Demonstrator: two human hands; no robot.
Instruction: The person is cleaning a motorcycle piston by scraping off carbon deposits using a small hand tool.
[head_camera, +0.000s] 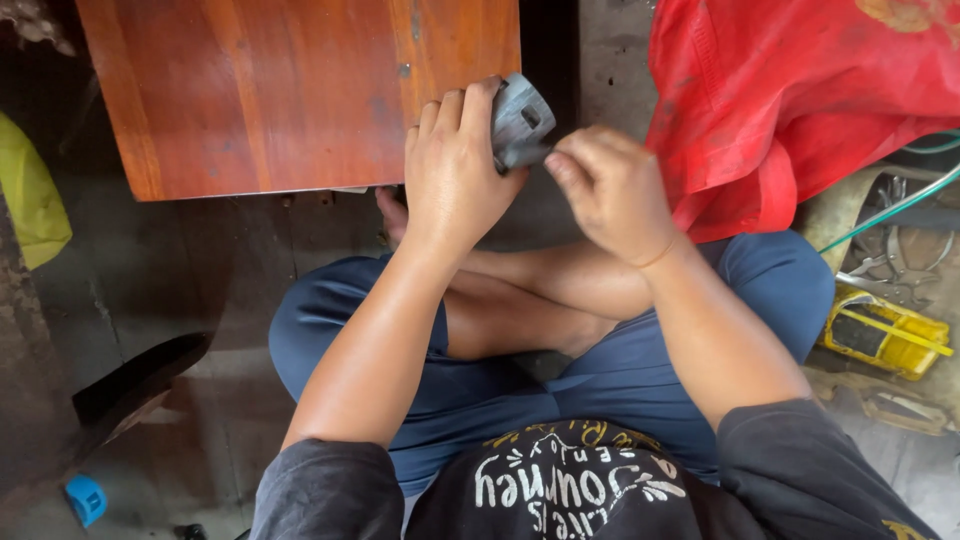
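Head view: my left hand (455, 170) has its grip wrapped shut round one small grey metal part (520, 122), held up over my crossed legs at the near edge of the one reddish wooden table (270, 90), while my right hand (612, 190) pinches its fingertips closed on a dark bit at the part's lower edge, what exactly I cannot tell. Part looks rigid, cast, fairly hefty for its size, not fragile, maybe greasy, so I judge best held round the body with edges free; also one red cloth (790, 90), one yellow tool (885, 335), one blue cap (86, 497) on the floor
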